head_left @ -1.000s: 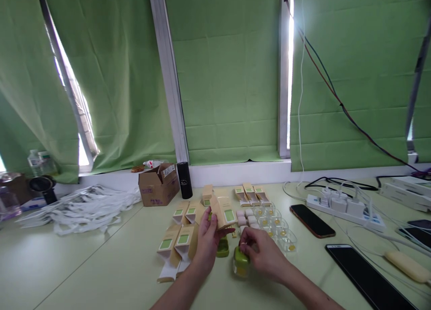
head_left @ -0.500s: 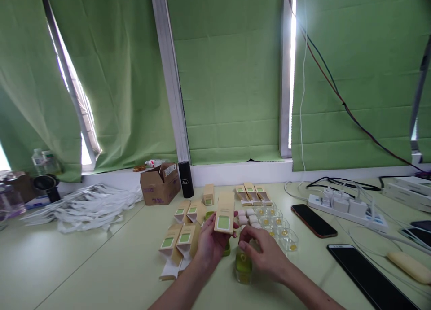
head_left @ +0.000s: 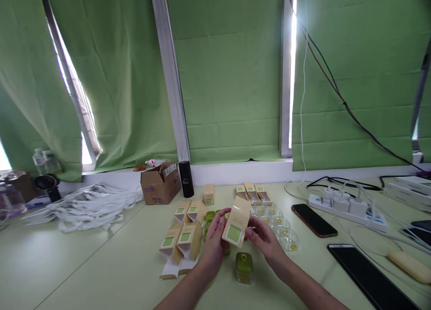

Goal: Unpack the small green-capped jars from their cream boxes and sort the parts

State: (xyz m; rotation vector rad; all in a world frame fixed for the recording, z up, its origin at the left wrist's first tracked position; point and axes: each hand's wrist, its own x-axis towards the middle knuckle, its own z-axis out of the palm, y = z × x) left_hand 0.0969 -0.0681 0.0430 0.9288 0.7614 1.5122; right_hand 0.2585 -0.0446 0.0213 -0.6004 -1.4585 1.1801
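Observation:
A tan carton with a green label (head_left: 237, 221) is held up at the centre, tilted. My left hand (head_left: 217, 238) is closed on its left side. At its right edge, my right hand (head_left: 266, 242) has its fingers curled against the carton. On the table below stands a clear container with a green lid (head_left: 244, 266). Several tan cartons with open flaps (head_left: 186, 239) lie to the left. Several green lids (head_left: 209, 216) show partly behind my left hand. Clear containers with yellow centres (head_left: 284, 232) are grouped beyond my right hand.
More cartons (head_left: 251, 191) and a single upright one (head_left: 208, 194) stand farther back. A cardboard box (head_left: 160, 184), black cylinder (head_left: 186, 180) and white bags (head_left: 90, 209) are at the left. Phones (head_left: 314, 220), a power strip (head_left: 348, 211) and cables lie at the right.
My right hand has left the green-lidded container and moved up to the carton's right side. The carton has tilted and shifted slightly right and down. More green lids show behind my left hand.

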